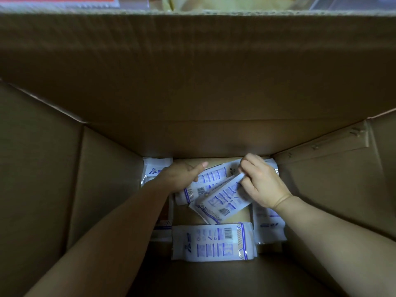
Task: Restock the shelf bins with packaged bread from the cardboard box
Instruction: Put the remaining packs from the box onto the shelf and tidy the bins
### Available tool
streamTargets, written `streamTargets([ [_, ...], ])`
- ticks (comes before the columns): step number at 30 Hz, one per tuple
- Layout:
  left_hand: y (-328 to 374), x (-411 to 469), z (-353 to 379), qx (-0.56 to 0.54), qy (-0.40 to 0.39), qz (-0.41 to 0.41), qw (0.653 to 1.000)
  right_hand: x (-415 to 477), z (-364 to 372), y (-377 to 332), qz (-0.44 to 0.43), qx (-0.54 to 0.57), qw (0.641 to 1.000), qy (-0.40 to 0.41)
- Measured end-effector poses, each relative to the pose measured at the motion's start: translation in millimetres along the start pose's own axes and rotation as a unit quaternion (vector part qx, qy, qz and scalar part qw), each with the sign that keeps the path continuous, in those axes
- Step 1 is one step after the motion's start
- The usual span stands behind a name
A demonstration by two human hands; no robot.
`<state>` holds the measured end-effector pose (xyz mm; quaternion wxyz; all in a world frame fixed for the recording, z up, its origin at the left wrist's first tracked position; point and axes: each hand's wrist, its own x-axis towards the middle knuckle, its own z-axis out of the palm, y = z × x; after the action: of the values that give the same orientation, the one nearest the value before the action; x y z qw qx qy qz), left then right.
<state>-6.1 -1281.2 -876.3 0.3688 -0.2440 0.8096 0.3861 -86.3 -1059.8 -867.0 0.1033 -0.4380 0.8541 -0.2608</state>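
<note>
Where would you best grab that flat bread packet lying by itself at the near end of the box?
Probably by a short sealed end of the near packet, coming straight down from above. It lies flat on the floor of the cardboard box, lengthwise left to right, untouched by the left hand and right hand. Its flat end seams should pinch easily.
</note>
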Motion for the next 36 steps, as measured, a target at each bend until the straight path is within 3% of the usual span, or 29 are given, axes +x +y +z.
streamTargets([
  [6, 9.1, -5.7, -0.1, 0.075, -0.041, 0.028, 0.996, 8.7, 14.1, -0.2, 0.123, 0.133, 0.983, 0.044],
  [10, 4.3, -2.1, 1.5, 0.071, -0.054, 0.050, 0.995, 12.8, 19.6, 0.6, 0.246, 0.217, 0.943, 0.056],
  [13, 1.6, 0.0, 4.5, 0.111, -0.055, 0.040, 0.991, 13.3, 24.4, -0.8, 0.268, 0.230, 0.936, -0.001],
  [16, 0.2, 1.2, 8.0, 0.203, -0.038, 0.074, 0.976, 9.1, 30.7, 7.4, 0.257, 0.178, 0.943, -0.118],
  [22, -3.5, -1.8, 12.6, 0.213, -0.021, 0.092, 0.972, 14.1, 19.5, 14.8, 0.240, 0.061, 0.932, -0.266],
  [28, -7.1, -3.8, 15.3, 0.178, 0.003, 0.095, 0.979, 37.1, 25.7, 17.1, 0.204, -0.113, 0.878, -0.418],
  [31, -5.9, -3.9, 15.9, 0.152, 0.005, 0.093, 0.984, 44.5, 22.6, 13.3, 0.211, -0.138, 0.856, -0.451],
  [36, 1.4, -5.7, 14.3, 0.136, -0.030, 0.092, 0.986, 39.6, 12.8, 2.6, 0.200, -0.130, 0.863, -0.445],
])
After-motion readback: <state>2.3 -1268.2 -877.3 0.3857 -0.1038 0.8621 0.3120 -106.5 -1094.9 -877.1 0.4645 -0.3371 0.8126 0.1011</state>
